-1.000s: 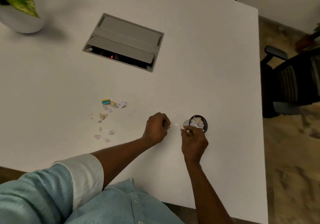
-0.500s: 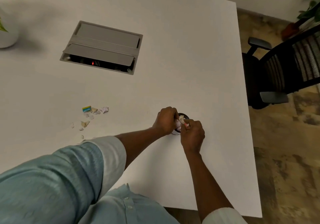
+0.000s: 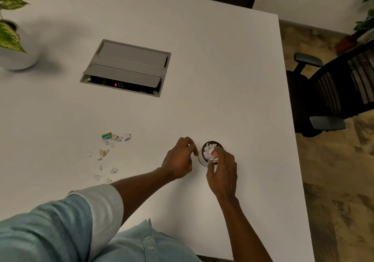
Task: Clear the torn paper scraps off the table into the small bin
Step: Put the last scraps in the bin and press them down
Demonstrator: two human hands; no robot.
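Starting at the far left, a potted plant (image 3: 12,39) in a white pot stands on the white table (image 3: 222,79). Further right, a grey flap hatch (image 3: 125,67) is set into the tabletop, its near side open on a dark gap with a small red light.

Nearer the person, a scatter of torn paper scraps (image 3: 109,152) lies loose on the table, well apart from the bin and to its left. At the top of the scatter are a yellow-and-green piece (image 3: 106,135) and a crumpled white ball (image 3: 125,136); smaller white and tan bits trail down toward the rolled-up shirt sleeve (image 3: 97,207).

The left hand (image 3: 179,160) hovers just beside the bin on its left, fingers loosely curled and slightly blurred; whether anything is pinched in them cannot be told.

The small bin (image 3: 204,157), a round cup with a dark rim and pale wall, stands upright on the table between the two hands, heaped with white scraps and one reddish piece.

The right hand (image 3: 223,172) is over the bin's near right edge, its fingers narrowed on a pale scrap at the rim.

Off the table's right edge stands a black office chair (image 3: 334,91) on a patterned floor.
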